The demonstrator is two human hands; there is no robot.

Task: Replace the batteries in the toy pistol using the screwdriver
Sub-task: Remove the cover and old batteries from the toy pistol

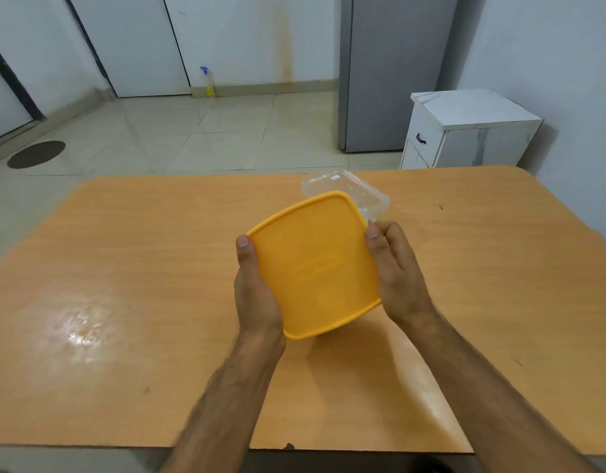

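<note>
Both hands grip one yellow-lidded box above the wooden table (124, 268): left hand (257, 288) and right hand (393, 271) curl round the yellow lid (315, 264); its embossed writing is unreadable. Clear container (349, 189) lies just beyond. Toy pistol unseen.

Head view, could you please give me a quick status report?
Both hands, left and right, grip yellow-lidded box. Clear container behind. Pistol, screwdriver not in sight.

2 hands (257, 288) (393, 271), 1 yellow lid (312, 264), 1 clear tub (346, 186), 1 table (124, 268)
</note>
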